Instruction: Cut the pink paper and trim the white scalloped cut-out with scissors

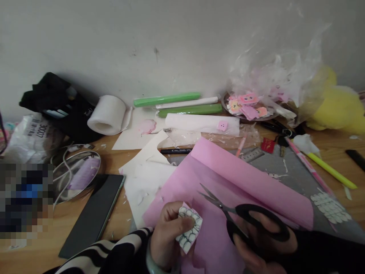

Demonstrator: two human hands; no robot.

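My left hand (168, 232) pinches a small piece of paper (189, 236) with a dark-outlined scale pattern on white and a pink edge. Black-handled scissors (251, 213) are in my right hand (253, 247), fingers through the loops. Their blades are parted a little and point up and left, apart from the patterned piece. Under both hands lies a large sheet of pink paper (182, 182), its far side folded or rolled over. A strip of pink paper hangs below my left hand.
A phone (91, 217) and a metal dish (85, 179) with a cable lie left. Behind are a toilet roll (107, 114), green rolls (168, 99), a black marker (175, 151) and a plate of pink cutouts (248, 104). White patterned paper (330, 207) lies right, near a yellow pen (333, 171).
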